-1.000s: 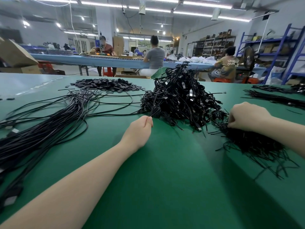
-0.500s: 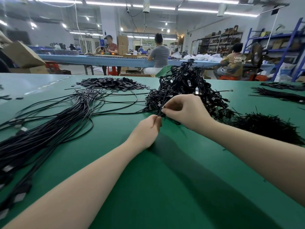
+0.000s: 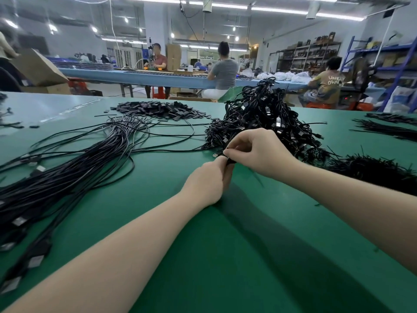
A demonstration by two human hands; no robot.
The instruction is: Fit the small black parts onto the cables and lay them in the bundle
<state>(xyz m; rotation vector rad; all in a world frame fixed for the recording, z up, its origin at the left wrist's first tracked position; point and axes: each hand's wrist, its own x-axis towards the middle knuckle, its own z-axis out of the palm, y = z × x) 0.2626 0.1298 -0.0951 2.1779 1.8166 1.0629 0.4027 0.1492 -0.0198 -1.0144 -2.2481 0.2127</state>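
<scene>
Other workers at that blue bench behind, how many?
3: one facing us at left, one mid-bench with back turned, one at right. More may be hidden farther back.

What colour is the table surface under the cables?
Green; the table surface shows it plainly in the head view, the only view.
</scene>
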